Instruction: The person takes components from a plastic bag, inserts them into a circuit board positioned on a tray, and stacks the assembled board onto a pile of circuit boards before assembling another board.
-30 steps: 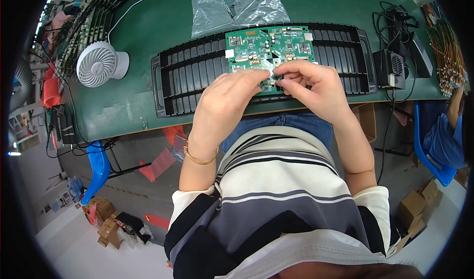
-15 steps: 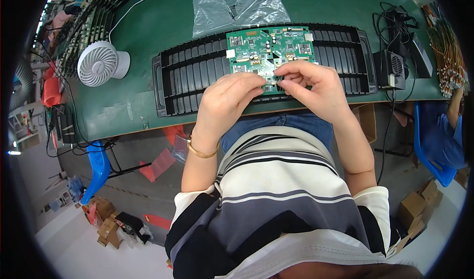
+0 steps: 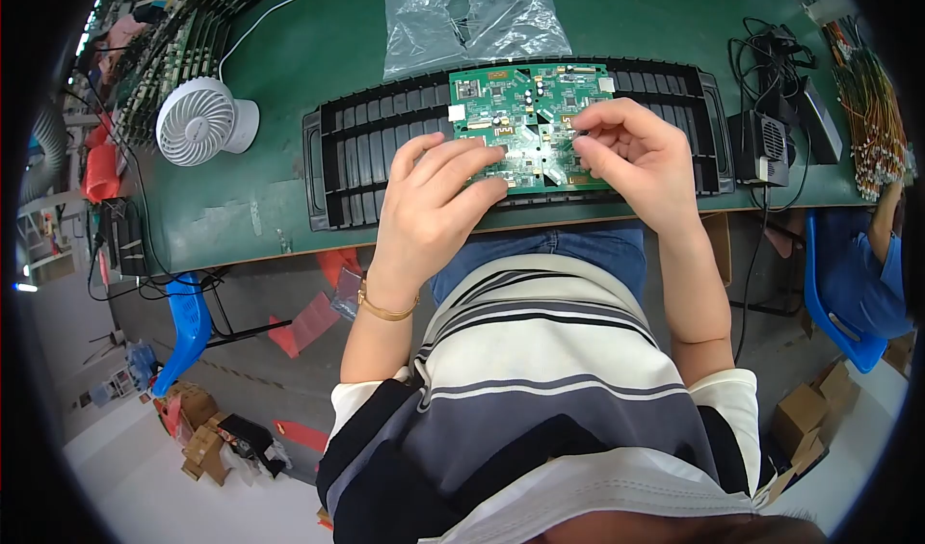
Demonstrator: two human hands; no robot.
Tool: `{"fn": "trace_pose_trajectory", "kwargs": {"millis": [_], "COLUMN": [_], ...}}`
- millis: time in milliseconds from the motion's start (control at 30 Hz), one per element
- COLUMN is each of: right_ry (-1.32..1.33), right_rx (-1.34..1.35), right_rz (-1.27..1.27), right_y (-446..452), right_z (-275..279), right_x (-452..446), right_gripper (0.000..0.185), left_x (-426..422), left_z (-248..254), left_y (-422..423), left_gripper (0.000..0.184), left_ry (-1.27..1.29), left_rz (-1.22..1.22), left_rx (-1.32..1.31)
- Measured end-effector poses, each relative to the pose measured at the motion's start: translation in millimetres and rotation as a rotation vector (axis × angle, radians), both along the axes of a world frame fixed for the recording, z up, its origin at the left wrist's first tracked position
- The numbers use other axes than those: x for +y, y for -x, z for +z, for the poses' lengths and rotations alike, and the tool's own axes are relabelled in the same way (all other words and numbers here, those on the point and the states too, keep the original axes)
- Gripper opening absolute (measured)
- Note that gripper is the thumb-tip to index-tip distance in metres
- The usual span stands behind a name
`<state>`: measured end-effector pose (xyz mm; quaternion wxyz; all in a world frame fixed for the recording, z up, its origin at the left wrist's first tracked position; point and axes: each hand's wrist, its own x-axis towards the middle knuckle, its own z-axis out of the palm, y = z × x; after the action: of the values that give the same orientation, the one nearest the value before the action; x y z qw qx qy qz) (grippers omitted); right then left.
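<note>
A green circuit board panel (image 3: pixel 530 110), crowded with small components and connectors, lies across the middle of a long black slotted tray (image 3: pixel 371 159). My left hand (image 3: pixel 432 202) has its fingers spread, the tips at the panel's lower left part. At the panel's right side, my right hand (image 3: pixel 641 159) has thumb and forefinger drawn close together over the board and the other fingers curled in. Whatever may be between those fingertips is too small to make out. The right hand covers part of the board's right edge.
Behind the tray lies a clear plastic bag (image 3: pixel 482 19). A white fan (image 3: pixel 198 122) stands at left, near stacked circuit boards (image 3: pixel 183 53). On the right are a black power unit (image 3: pixel 766 144), tangled cables and a wire bundle (image 3: pixel 867 110). A co-worker's blue sleeve (image 3: pixel 891 265) shows at far right.
My left hand has drawn back a little to the left, its fingers now spread instead of bunched. My right hand has shifted right and slightly away from me, its fingers still closed together.
</note>
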<state>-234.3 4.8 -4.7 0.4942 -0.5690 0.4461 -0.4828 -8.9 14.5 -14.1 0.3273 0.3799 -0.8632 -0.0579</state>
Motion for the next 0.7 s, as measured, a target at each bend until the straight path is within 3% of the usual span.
{"fn": "trace_pose_trajectory", "kwargs": {"millis": [233,333,400,500,700], "right_ry": [-0.015,-0.009,-0.002,0.02,-0.005], "right_rx": [0.068,0.055,0.034,0.068,0.057], "right_rz": [0.022,0.011,-0.004,-0.009,-0.018], "right_y": [2.8,2.0,0.8,-0.9,-4.4], "right_z": [-3.3,-2.8,-2.4,-3.5,-6.9], "right_x": [-2.2,-2.0,-3.2,-4.6,-6.7], "right_gripper": [0.017,0.017,0.016,0.016,0.014], "left_x": [-10.0,-44.6,-77.4,-126.3,-167.4], "left_z": [25.5,38.2,43.3,22.0,-2.1], "left_y": [-5.9,-8.4,-12.8,-13.4,-11.3], "left_gripper": [0.021,0.015,0.015,0.014,0.008], "left_ry": [-0.071,-0.029,-0.122,-0.029,-0.188], "left_rz": [-0.056,0.058,0.012,0.012,0.009], "left_rx": [-0.123,-0.061,-0.175,-0.221,-0.314]}}
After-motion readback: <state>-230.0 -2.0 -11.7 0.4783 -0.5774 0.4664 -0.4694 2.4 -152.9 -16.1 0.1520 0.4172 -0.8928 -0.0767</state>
